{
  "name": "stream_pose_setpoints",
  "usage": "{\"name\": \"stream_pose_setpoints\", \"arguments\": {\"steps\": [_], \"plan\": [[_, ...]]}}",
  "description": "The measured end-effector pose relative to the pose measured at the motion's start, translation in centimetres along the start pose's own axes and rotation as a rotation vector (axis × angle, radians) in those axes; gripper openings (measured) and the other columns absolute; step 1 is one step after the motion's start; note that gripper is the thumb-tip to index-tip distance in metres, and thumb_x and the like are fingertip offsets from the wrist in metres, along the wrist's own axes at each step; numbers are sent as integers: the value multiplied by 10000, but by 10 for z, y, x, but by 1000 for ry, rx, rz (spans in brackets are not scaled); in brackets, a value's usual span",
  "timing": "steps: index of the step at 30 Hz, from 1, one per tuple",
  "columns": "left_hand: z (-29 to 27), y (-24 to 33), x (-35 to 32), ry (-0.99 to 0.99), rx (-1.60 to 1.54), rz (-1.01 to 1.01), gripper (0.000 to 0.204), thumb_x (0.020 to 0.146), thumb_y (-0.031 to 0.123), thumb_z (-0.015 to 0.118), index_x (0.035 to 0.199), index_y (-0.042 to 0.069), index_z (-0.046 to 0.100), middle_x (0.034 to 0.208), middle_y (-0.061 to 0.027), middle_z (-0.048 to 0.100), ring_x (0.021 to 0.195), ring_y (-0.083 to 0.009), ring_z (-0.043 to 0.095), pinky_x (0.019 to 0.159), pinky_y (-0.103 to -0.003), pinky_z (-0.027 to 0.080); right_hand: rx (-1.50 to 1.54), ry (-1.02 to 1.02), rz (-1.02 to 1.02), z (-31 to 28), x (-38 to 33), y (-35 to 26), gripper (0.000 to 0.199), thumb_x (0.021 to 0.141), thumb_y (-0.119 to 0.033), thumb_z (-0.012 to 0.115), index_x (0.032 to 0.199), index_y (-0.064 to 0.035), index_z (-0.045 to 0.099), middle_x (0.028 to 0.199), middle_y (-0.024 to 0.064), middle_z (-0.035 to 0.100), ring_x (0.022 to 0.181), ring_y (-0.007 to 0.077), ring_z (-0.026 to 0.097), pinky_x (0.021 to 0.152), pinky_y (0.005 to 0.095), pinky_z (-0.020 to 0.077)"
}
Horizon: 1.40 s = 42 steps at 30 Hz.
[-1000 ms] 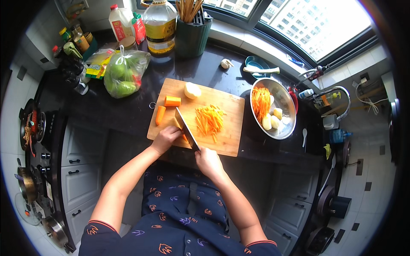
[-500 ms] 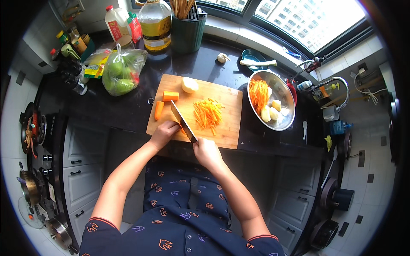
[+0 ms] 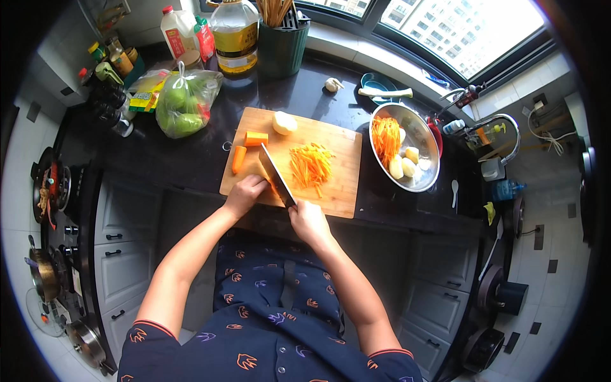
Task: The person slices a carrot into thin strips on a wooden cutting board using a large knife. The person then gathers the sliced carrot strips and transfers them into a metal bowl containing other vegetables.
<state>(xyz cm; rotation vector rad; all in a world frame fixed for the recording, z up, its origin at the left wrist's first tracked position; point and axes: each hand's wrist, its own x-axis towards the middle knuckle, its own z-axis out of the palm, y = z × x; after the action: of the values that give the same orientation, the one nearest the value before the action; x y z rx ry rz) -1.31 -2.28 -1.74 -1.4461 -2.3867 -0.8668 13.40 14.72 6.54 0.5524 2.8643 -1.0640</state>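
My right hand [image 3: 309,221] is wrapped round the handle of a kitchen knife [image 3: 275,173], its blade slanting up and left over the wooden cutting board [image 3: 344,184]. Close to the left side of the blade, my left hand [image 3: 245,193] has its fingers curled down on carrot, mostly hidden under them; a little orange shows beside the blade. To the right of the knife lies a pile of carrot strips [image 3: 311,167]. Two carrot chunks [image 3: 256,139] and a peeled, pale round vegetable [image 3: 284,123] rest on the board's far left part.
A metal bowl [image 3: 428,177] with carrot strips and peeled pale pieces stands right of the board. Behind are a garlic bulb [image 3: 333,84] and a teal dish [image 3: 375,83]. A bag of green produce [image 3: 183,108], an oil jug [image 3: 234,44] and a utensil holder [image 3: 282,51] stand far left.
The knife has shifted very slightly right and away from me, with my right hand on it. My left hand stays curled beside the blade. The whole view has moved a little.
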Motion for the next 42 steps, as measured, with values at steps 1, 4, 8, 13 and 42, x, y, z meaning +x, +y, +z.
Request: {"name": "stream_pose_setpoints", "arguments": {"steps": [1,4,8,13,42], "plan": [[1,1,-3,3,2,-12,152,807,72,651,951,77,699,963,-90,685,904,-297,684,767,-389,578,-12,-32,27,-3,-5,-4,256,952,-231,605,918,9,687,840,285,694,838,473,690,800,547,559],[2,2,-6,23,14,-8,156,813,75,643,958,81,699,947,-82,677,896,-285,681,754,-378,578,-8,-57,23,-4,-11,-6,242,951,-219,598,928,4,688,844,287,695,845,473,690,803,551,556],[-1,1,-1,45,24,41,169,807,72,643,964,94,701,906,-64,663,880,-256,681,731,-358,581,-6,-49,38,4,-6,-1,240,945,-206,597,928,15,689,851,293,694,850,479,689,809,556,553],[-1,-5,-2,39,-4,69,170,804,66,642,962,88,700,938,-66,677,907,-260,688,759,-361,585,-12,-37,57,12,15,0,261,939,-216,611,895,27,695,846,304,689,852,485,686,808,558,550],[-10,18,-22,74,-102,-62,260,955,32,567,1174,73,701,1168,-133,706,1138,-318,675,944,-377,564,185,78,75,-22,-7,0,270,969,-243,604,991,11,694,859,291,679,847,472,679,753,515,544]]}}
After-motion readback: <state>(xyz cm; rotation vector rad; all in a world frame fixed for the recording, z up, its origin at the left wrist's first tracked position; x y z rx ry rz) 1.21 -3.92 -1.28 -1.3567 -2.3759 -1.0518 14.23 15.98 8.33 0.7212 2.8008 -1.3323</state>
